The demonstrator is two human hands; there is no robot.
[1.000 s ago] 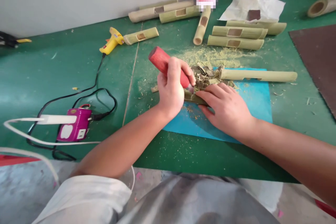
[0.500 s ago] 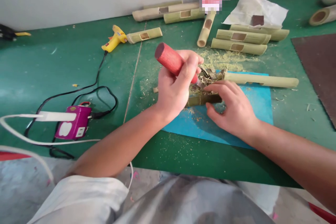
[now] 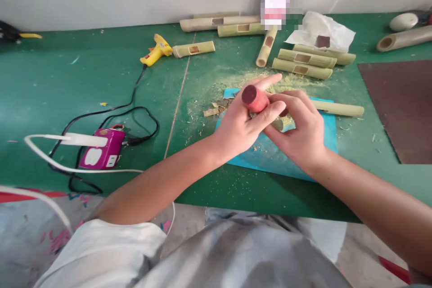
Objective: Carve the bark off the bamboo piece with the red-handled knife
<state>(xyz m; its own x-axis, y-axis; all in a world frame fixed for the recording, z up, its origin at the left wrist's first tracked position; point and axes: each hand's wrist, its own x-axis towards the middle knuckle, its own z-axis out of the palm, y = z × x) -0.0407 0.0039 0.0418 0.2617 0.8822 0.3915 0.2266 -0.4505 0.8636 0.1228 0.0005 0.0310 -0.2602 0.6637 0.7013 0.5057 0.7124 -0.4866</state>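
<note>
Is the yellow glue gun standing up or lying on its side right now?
Lying on its side. The yellow glue gun rests flat on the green table, nozzle toward a short bamboo piece, black cord trailing toward the person.

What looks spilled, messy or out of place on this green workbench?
Pale sawdust and brownish bamboo scraps lie strewn over the green table beside the blue mat. The yellow glue gun lies on its side. Nothing looks damaged.

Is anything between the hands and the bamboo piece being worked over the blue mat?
Nothing visible. The left hand grips the red-handled tool, and the right hand wraps the short bamboo piece directly over the blue mat. The tool's tip and the contact point are hidden behind the fingers.
</note>
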